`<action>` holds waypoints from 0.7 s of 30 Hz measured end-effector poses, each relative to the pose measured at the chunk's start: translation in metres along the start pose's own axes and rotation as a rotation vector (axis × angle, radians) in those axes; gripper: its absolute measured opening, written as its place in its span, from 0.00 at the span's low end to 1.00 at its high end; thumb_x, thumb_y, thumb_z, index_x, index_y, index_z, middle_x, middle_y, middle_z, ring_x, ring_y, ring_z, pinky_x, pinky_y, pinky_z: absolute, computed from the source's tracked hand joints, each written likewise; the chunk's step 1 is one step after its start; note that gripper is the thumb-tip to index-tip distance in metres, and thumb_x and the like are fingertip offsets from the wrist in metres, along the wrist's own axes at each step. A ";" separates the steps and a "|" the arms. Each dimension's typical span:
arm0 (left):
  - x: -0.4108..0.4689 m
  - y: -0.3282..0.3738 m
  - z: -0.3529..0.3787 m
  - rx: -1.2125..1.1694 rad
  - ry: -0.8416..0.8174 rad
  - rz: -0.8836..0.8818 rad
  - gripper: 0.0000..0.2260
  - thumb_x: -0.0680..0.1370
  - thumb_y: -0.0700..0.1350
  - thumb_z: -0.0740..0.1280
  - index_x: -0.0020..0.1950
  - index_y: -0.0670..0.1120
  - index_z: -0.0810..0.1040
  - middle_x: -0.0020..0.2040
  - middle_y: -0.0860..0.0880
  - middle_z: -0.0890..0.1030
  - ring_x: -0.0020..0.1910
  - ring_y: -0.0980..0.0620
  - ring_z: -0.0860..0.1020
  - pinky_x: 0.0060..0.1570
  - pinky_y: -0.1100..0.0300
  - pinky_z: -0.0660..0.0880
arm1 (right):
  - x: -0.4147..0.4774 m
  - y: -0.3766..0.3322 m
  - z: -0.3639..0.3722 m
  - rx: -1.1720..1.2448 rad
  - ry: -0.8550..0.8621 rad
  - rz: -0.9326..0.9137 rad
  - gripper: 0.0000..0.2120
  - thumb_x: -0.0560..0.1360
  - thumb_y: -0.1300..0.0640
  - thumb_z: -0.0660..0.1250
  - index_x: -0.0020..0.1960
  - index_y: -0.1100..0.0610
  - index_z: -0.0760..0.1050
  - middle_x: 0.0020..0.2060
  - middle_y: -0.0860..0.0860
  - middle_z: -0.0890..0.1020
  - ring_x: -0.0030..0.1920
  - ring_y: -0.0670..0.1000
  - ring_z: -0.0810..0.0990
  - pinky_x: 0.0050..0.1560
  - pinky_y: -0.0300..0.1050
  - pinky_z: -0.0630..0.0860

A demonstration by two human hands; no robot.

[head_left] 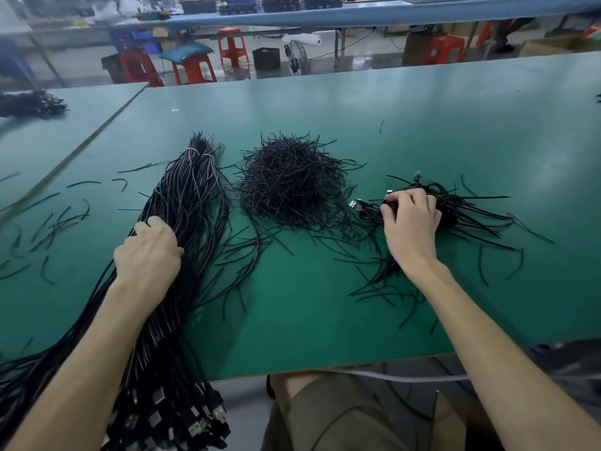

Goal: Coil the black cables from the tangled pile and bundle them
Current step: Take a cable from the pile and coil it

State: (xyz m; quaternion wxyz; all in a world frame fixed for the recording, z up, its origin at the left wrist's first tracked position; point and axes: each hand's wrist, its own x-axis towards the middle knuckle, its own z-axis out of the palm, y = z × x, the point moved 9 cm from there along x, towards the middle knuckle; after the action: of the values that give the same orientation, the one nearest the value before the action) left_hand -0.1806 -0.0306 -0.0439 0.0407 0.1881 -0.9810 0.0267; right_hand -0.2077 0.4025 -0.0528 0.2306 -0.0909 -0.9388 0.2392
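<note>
A long bundle of black cables (192,196) lies lengthwise on the left of the green table (325,304), its USB plugs (192,418) hanging over the near edge. My left hand (148,252) rests on this bundle with fingers curled over some strands. In the middle sits a heap of short black twist ties (289,183). To the right is a small pile of coiled cables (448,206) with ties sticking out. My right hand (409,222) grips a coiled cable on that pile; a USB plug (356,204) pokes out to its left.
Loose black ties (52,222) are scattered on the left and near right (383,284) of the table. Another dark cable pile (31,104) lies far left. Red stools (192,71) and a floor fan (297,60) stand beyond the far edge. My knee (325,415) is under the near edge.
</note>
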 end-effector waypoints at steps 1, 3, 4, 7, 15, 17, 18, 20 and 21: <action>0.001 -0.002 0.001 0.005 -0.014 -0.013 0.19 0.81 0.48 0.70 0.60 0.35 0.69 0.58 0.33 0.77 0.55 0.31 0.78 0.42 0.46 0.66 | -0.002 -0.001 -0.001 0.007 0.006 -0.014 0.12 0.83 0.55 0.64 0.64 0.58 0.77 0.62 0.55 0.74 0.65 0.56 0.67 0.67 0.52 0.61; 0.003 -0.005 0.003 0.021 -0.053 -0.025 0.15 0.83 0.48 0.68 0.57 0.36 0.71 0.55 0.35 0.79 0.54 0.33 0.79 0.42 0.47 0.67 | -0.005 -0.005 -0.005 0.023 0.026 -0.044 0.12 0.83 0.56 0.64 0.63 0.58 0.77 0.62 0.54 0.74 0.65 0.56 0.67 0.68 0.52 0.60; 0.005 -0.004 0.004 0.031 -0.070 -0.015 0.13 0.83 0.48 0.67 0.53 0.38 0.72 0.51 0.37 0.79 0.52 0.35 0.79 0.42 0.48 0.68 | -0.007 -0.007 -0.008 0.028 0.038 -0.056 0.11 0.82 0.57 0.64 0.63 0.58 0.77 0.61 0.54 0.74 0.65 0.56 0.67 0.68 0.52 0.60; 0.006 -0.001 0.003 0.046 -0.096 0.034 0.15 0.84 0.50 0.64 0.43 0.42 0.70 0.37 0.45 0.70 0.42 0.41 0.73 0.41 0.51 0.68 | -0.013 -0.018 -0.013 0.036 0.063 -0.095 0.11 0.82 0.58 0.64 0.63 0.57 0.77 0.60 0.54 0.73 0.64 0.56 0.67 0.67 0.53 0.59; -0.001 0.004 -0.017 -0.100 0.043 0.131 0.14 0.84 0.49 0.65 0.40 0.44 0.74 0.35 0.50 0.71 0.35 0.45 0.71 0.36 0.53 0.66 | -0.033 -0.059 -0.007 0.091 -0.003 -0.209 0.08 0.81 0.59 0.65 0.59 0.55 0.79 0.57 0.51 0.74 0.62 0.53 0.68 0.65 0.50 0.58; -0.008 0.014 -0.025 -0.137 0.067 0.201 0.17 0.84 0.50 0.65 0.37 0.47 0.72 0.35 0.51 0.72 0.34 0.47 0.71 0.35 0.54 0.66 | -0.040 -0.070 -0.004 0.111 -0.039 -0.239 0.08 0.81 0.59 0.66 0.60 0.55 0.78 0.58 0.51 0.75 0.62 0.53 0.68 0.64 0.49 0.59; -0.013 0.023 -0.028 -0.160 0.051 0.249 0.17 0.84 0.51 0.65 0.36 0.48 0.71 0.36 0.51 0.74 0.34 0.47 0.72 0.34 0.54 0.67 | -0.044 -0.076 -0.003 0.135 -0.068 -0.260 0.09 0.81 0.59 0.66 0.61 0.54 0.78 0.58 0.50 0.75 0.63 0.52 0.69 0.64 0.47 0.58; -0.026 0.048 -0.030 -0.315 -0.080 0.344 0.16 0.84 0.53 0.65 0.38 0.48 0.73 0.36 0.49 0.79 0.34 0.47 0.79 0.33 0.52 0.73 | -0.054 -0.095 -0.001 0.217 -0.141 -0.332 0.13 0.80 0.60 0.66 0.64 0.53 0.77 0.61 0.47 0.76 0.65 0.50 0.69 0.65 0.45 0.59; -0.034 0.062 -0.029 -0.459 -0.192 0.382 0.16 0.84 0.53 0.64 0.39 0.47 0.75 0.37 0.48 0.81 0.34 0.47 0.83 0.33 0.51 0.77 | -0.060 -0.108 -0.001 0.252 -0.181 -0.399 0.16 0.80 0.61 0.67 0.67 0.52 0.76 0.63 0.46 0.76 0.67 0.49 0.68 0.68 0.45 0.60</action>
State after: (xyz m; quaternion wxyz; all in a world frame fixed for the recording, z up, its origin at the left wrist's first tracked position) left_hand -0.1698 0.0418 -0.0208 -0.0165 -0.0120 -0.9783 -0.2063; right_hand -0.1607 0.2922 -0.0223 0.1977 0.1474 -0.9177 0.3114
